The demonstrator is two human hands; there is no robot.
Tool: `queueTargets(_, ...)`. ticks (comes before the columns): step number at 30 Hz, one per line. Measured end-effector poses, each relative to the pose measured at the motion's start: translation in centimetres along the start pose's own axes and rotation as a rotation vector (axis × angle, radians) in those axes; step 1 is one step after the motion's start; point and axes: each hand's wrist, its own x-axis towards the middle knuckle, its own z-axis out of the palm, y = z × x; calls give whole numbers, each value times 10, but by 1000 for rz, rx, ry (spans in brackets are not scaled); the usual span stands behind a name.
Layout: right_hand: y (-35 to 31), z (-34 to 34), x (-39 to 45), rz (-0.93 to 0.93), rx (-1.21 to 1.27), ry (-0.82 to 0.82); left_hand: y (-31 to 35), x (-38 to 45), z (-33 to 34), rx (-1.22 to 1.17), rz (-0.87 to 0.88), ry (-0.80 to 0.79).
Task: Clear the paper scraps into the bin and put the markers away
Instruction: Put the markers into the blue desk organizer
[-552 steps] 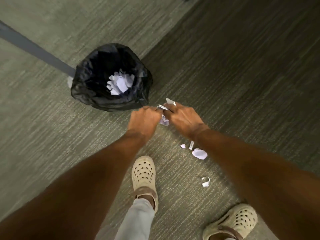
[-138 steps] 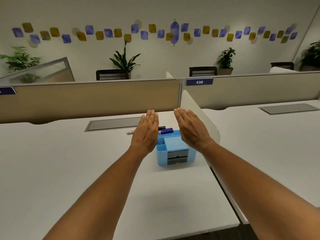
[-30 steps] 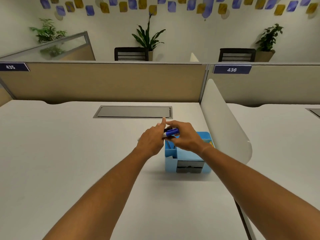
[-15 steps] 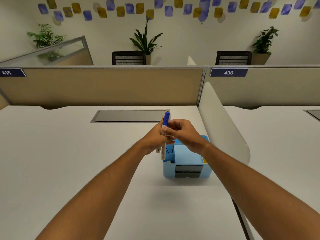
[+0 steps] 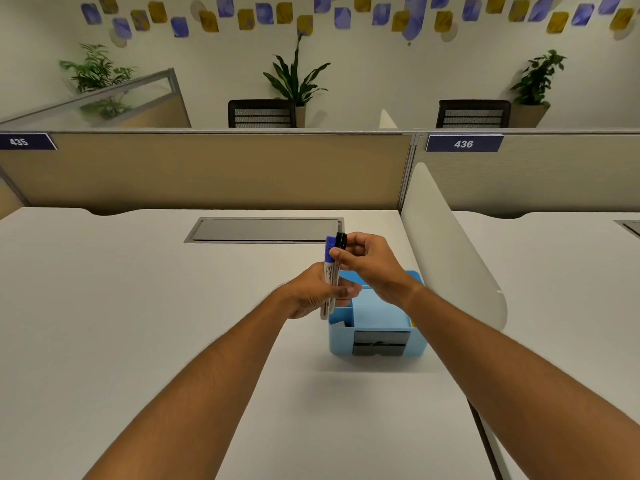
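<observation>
Markers (image 5: 330,271) now upright, blue and black caps on top, lifted off the table (image 5: 138,306) since a second ago. Left hand (image 5: 317,294) grips the barrels, right hand (image 5: 367,261) pinches the caps. Tips hang just above the blue organizer (image 5: 375,327), left compartment. Judging: drop-in is next.

1. The scene was bright and evenly lit, with soft diffuse light from above; no lamp was visible.
2. The white desk (image 5: 138,306) showed no harsh glare, only a faint sheen.
3. A soft, pale shadow lay on the desk just in front of the blue organizer (image 5: 372,336), and fainter ones lay under the forearms.
4. Wide-angle distortion bent the partition (image 5: 207,168) top and stretched the forearms toward the lower corners.
5. The wall decorations (image 5: 346,13) behind the partition looked slightly smeared; the leftmost plant (image 5: 95,69) was soft.
</observation>
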Motion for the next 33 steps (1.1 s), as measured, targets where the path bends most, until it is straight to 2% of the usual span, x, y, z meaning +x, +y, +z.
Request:
queueTargets(10, -3, -4, 4, 69, -58, -152, 6, 2, 0, 67, -18, -39)
queueTargets(15, -1, -4, 6, 56, -96, -94, 2, 6, -2, 162, -16, 58)
queueTargets(17, -1, -6, 8, 28, -126, -53, 1, 8, -4, 313, 19, 154)
queueTargets(19, -2, -12, 11, 2, -138, -18, -1, 10, -11, 562, 69, 233)
queueTargets(24, 1, -35, 21, -37, -213, 145, -22, 10, -30, 1069, 87, 283)
queueTargets(28, 13, -46, 31, -38, -296, 245, -36, 12, -35, 1245, 94, 290)
queueTargets(33, 32, -48, 36, -12, -405, 240, -42, 19, -38, 1358, 121, 314)
